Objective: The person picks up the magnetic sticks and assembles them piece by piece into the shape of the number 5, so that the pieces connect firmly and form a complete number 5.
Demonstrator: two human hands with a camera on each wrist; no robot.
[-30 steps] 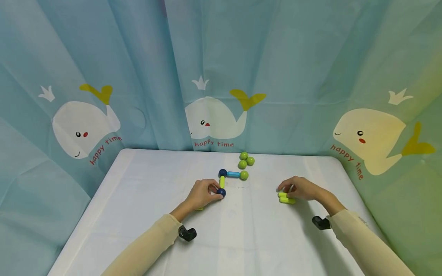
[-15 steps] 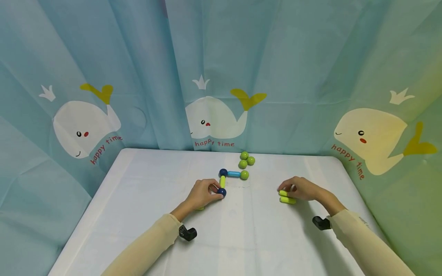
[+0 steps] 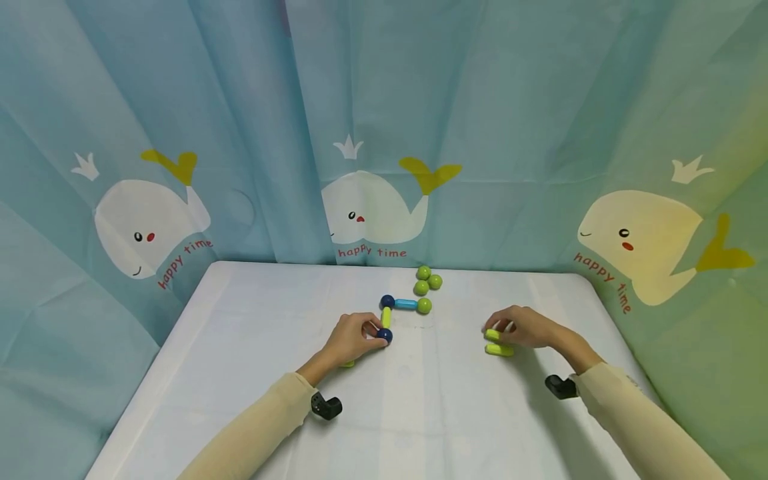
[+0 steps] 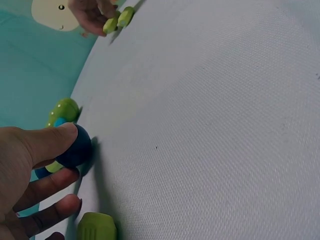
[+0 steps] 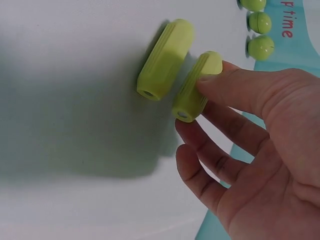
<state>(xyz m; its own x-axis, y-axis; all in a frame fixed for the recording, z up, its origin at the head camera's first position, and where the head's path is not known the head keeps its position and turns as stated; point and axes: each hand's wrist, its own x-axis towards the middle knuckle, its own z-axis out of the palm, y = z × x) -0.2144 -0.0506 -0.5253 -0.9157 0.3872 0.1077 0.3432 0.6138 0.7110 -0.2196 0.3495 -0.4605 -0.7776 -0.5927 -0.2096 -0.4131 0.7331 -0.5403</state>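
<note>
Left hand (image 3: 353,339) sits near the middle of the white table (image 3: 240,347), thumb and fingers pinching the dark blue ball (image 3: 385,335) at the near end of a small chain. From that ball a lime-green rod (image 3: 387,317) runs up toward 12 o'clock to a second dark blue ball (image 3: 387,301), then a light blue rod (image 3: 406,304) heads off to 3 o'clock and ends at a green ball (image 3: 424,305). Under the left palm, at 7 o'clock, another lime-green rod (image 4: 96,227) peeks out on the table. Over to the right hand (image 3: 523,327): its thumb and fingertips pinch the upper yellow-green rod (image 5: 197,86), while the lower yellow-green rod (image 5: 165,59) lies just beside it, parallel, on the table. At 12 o'clock from the chain, three loose green balls (image 3: 427,281) cluster near the whale curtain (image 3: 372,213).
</note>
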